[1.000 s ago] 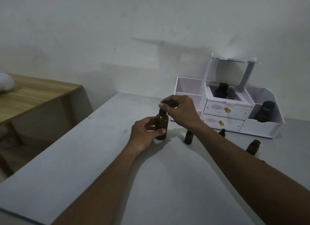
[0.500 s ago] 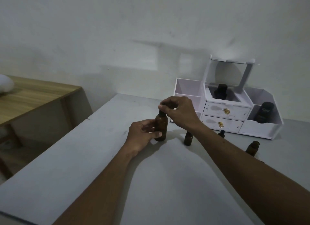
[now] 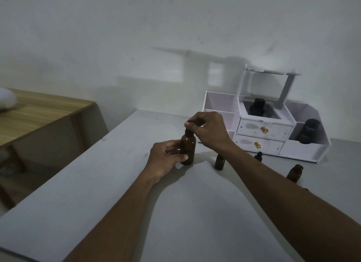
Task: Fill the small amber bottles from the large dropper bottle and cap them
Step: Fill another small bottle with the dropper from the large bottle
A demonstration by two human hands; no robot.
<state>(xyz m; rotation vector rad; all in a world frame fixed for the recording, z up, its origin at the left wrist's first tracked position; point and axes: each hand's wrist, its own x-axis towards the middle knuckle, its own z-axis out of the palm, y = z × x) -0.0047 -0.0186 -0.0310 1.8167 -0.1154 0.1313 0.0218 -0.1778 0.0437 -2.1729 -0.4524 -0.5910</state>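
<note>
The large amber dropper bottle (image 3: 188, 148) stands upright on the grey table (image 3: 101, 187). My left hand (image 3: 166, 157) wraps around its body from the left. My right hand (image 3: 210, 131) comes from above and pinches the black dropper cap (image 3: 188, 132) at its top. A small amber bottle (image 3: 219, 162) stands just right of the large one, partly behind my right forearm. Another small bottle with a dark cap (image 3: 258, 156) peeks out behind that forearm. A third small amber bottle (image 3: 295, 172), open-topped, stands farther right.
A white cosmetic organiser (image 3: 304, 151) with two drawers and a mirror stands at the back right, holding a dark bottle (image 3: 256, 107) in the middle bin and a black jar (image 3: 308, 131) on the right. A wooden table (image 3: 41, 111) sits lower to the left.
Both hands stay on the large bottle. My right fingers have shifted slightly on the cap; the bottle has not moved on the table.
</note>
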